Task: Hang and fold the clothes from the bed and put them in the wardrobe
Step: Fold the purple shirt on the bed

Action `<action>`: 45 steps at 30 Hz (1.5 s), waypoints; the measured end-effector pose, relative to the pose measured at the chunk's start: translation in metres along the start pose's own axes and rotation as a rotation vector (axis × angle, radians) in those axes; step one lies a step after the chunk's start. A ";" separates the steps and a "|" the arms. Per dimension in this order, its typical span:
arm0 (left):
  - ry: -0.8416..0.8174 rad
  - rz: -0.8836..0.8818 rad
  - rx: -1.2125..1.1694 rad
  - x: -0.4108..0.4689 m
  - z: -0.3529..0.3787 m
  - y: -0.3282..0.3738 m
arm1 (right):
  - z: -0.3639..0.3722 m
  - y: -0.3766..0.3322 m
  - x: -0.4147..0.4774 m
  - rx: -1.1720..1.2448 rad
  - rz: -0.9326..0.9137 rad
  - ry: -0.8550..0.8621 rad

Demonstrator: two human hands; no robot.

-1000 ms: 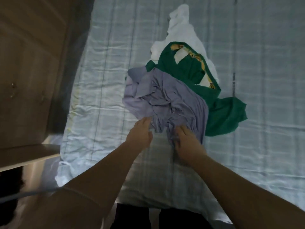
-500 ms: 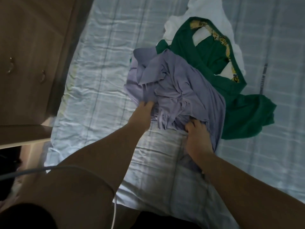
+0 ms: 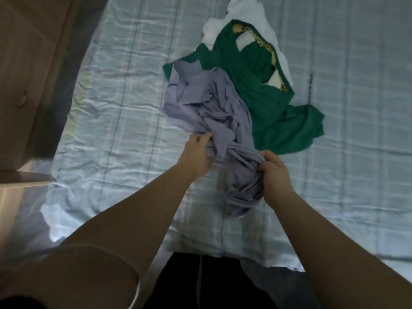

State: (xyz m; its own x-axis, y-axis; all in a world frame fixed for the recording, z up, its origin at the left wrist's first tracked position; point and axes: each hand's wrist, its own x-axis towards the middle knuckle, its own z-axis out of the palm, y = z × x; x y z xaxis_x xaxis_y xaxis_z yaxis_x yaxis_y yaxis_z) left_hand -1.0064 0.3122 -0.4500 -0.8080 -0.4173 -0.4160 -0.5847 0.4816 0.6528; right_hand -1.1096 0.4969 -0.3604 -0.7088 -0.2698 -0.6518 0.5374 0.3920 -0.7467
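Lavender shirt (image 3: 214, 112) lies bunched on the bed (image 3: 116, 112), overlapping a green top (image 3: 278, 121). Left hand (image 3: 197, 153) and right hand (image 3: 275, 175) both hold its near folds, fingers curled.

Pale checked bedsheet (image 3: 111, 108); brown wooden cabinet (image 3: 26, 63), perhaps wardrobe, left.

Sheet (image 3: 111, 108) of creased checked cloth, faintly shiny. Near its front edge, lilac garment (image 3: 211, 103) of thin, soft, matt cloth, limp and crumpled. Beside it, green garment (image 3: 278, 121) of smoother matt cloth, with gold-patterned trim (image 3: 268, 46) at the neckline. Toward the far edge, white garment (image 3: 245, 7) of plain matt cloth. Off the left edge, wardrobe (image 3: 26, 63) of matt wood-look board.
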 end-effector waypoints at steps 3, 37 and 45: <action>0.022 0.104 -0.007 -0.036 0.002 0.016 | -0.005 -0.001 -0.035 0.067 0.111 -0.129; 0.179 0.364 -0.167 -0.210 -0.161 0.302 | -0.221 -0.202 -0.220 -0.066 -0.761 0.191; -0.031 0.362 0.269 -0.194 -0.130 0.412 | -0.326 -0.242 -0.176 -0.078 -0.725 0.138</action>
State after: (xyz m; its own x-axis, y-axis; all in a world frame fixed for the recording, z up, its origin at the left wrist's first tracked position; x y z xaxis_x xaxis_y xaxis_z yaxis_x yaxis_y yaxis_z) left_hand -1.0807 0.4916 -0.0184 -0.9632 -0.1643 -0.2126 -0.2591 0.7774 0.5731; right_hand -1.2639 0.7364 -0.0210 -0.9272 -0.3736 0.0273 -0.1174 0.2206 -0.9683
